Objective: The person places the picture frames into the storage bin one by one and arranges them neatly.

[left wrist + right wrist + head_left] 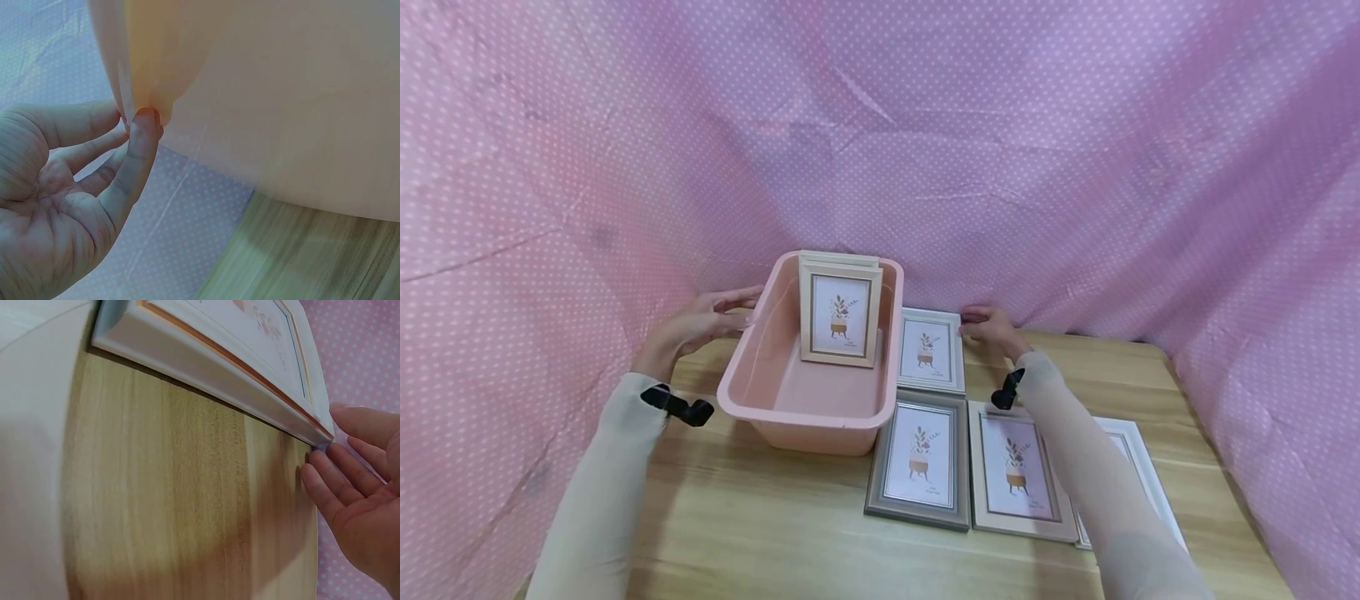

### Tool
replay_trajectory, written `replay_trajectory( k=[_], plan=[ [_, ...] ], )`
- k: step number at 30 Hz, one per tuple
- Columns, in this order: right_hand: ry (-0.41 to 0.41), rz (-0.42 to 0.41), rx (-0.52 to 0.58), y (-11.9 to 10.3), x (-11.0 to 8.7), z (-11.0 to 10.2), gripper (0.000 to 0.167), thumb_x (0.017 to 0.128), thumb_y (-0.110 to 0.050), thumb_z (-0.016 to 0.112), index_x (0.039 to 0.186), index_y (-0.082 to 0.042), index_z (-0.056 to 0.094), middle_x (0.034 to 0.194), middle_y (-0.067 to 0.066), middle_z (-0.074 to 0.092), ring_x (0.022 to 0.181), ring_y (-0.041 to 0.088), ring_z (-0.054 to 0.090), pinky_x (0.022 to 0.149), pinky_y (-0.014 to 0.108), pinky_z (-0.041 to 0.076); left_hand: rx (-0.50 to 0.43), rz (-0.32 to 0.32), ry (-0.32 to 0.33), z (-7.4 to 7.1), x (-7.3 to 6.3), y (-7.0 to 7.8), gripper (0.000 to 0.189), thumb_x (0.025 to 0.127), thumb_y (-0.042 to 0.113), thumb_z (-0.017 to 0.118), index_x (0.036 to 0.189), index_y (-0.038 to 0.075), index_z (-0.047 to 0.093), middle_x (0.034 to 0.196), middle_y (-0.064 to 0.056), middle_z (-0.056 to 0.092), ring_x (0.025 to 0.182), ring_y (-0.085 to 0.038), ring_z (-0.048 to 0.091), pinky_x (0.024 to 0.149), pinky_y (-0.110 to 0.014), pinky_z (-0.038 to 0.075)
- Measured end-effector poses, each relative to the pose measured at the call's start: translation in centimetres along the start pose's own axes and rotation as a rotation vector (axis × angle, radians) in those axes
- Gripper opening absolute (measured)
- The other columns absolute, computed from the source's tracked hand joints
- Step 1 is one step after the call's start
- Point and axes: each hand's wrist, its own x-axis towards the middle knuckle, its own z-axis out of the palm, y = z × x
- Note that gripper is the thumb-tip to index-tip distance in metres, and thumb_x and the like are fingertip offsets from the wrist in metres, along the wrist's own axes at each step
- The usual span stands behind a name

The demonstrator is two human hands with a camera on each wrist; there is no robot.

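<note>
A pink plastic basin [820,417] stands left of centre on the table. My left hand [707,321] is at its left rim; in the left wrist view the thumb and fingers pinch the rim's edge [140,62]. Inside the basin, a cream picture frame [805,325] leans upright at the back, and the top of a second frame [838,257] shows behind it. To the right lies a white picture frame [957,367], printed side up. My right hand [991,327] is at its far right corner, thumb and fingertips right at the corner, fingers fairly straight.
Nearer me, a grey-brown frame [880,492], a cream frame [988,525] and a white frame [1142,450] lie in a row. My right forearm passes over part of the white one. Pink dotted cloth [880,167] hangs around the back and sides of the wooden table [760,525].
</note>
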Motion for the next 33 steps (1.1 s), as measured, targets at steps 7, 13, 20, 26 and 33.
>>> replay_trajectory(
  k=[7, 13, 20, 26, 33],
  plan=[
    [-0.03, 0.008, -0.039, -1.6, -0.9, 0.2, 0.059, 0.094, 0.001, 0.067, 0.148, 0.011, 0.044, 0.153, 0.029, 0.045, 0.142, 0.043, 0.045, 0.115, 0.043, 0.045, -0.011, 0.002, -0.005, 0.0, 0.1, -0.1, 0.072, 0.1, 0.005, 0.062, 0.161, 0.003, 0.024, 0.159, -0.026, 0.033, 0.113, 0.001, 0.061, 0.094, -0.024, 0.059],
    [-0.039, 0.032, 0.008, 0.1, 0.6, 0.2, 0.063, 0.096, 0.001, 0.066, 0.152, 0.009, 0.039, 0.155, 0.029, 0.042, 0.144, 0.042, 0.042, 0.12, 0.049, 0.04, -0.02, 0.022, -0.02, 0.0, 0.2, -0.1, 0.071, 0.101, 0.004, 0.06, 0.161, 0.0, 0.023, 0.158, -0.029, 0.031, 0.112, 0.001, 0.061, 0.093, -0.024, 0.059],
    [0.001, 0.045, -0.074, 0.6, 1.5, 0.2, 0.061, 0.094, -0.005, 0.071, 0.149, 0.004, 0.047, 0.15, 0.026, 0.051, 0.138, 0.038, 0.049, 0.114, 0.039, 0.045, -0.008, 0.02, -0.013, -0.3, 0.4, -0.1, 0.072, 0.099, 0.002, 0.061, 0.161, 0.001, 0.024, 0.157, -0.027, 0.033, 0.111, 0.001, 0.062, 0.093, -0.023, 0.059],
    [-0.008, 0.046, -0.079, 0.5, 1.7, 0.2, 0.062, 0.093, -0.005, 0.072, 0.149, 0.006, 0.046, 0.149, 0.028, 0.05, 0.139, 0.039, 0.048, 0.118, 0.042, 0.042, 0.002, 0.01, -0.004, -0.5, 0.6, -0.1, 0.072, 0.1, 0.003, 0.061, 0.161, 0.002, 0.024, 0.155, -0.025, 0.035, 0.111, 0.001, 0.062, 0.093, -0.023, 0.059],
    [-0.004, 0.077, -0.095, 0.4, 1.4, 0.3, 0.062, 0.094, -0.011, 0.073, 0.148, 0.003, 0.048, 0.155, 0.022, 0.045, 0.143, 0.036, 0.041, 0.123, 0.045, 0.034, -0.007, 0.002, -0.017, -0.6, 0.6, -0.1, 0.072, 0.1, 0.001, 0.059, 0.162, 0.003, 0.023, 0.161, -0.027, 0.029, 0.111, 0.003, 0.061, 0.093, -0.022, 0.058]
  ],
)
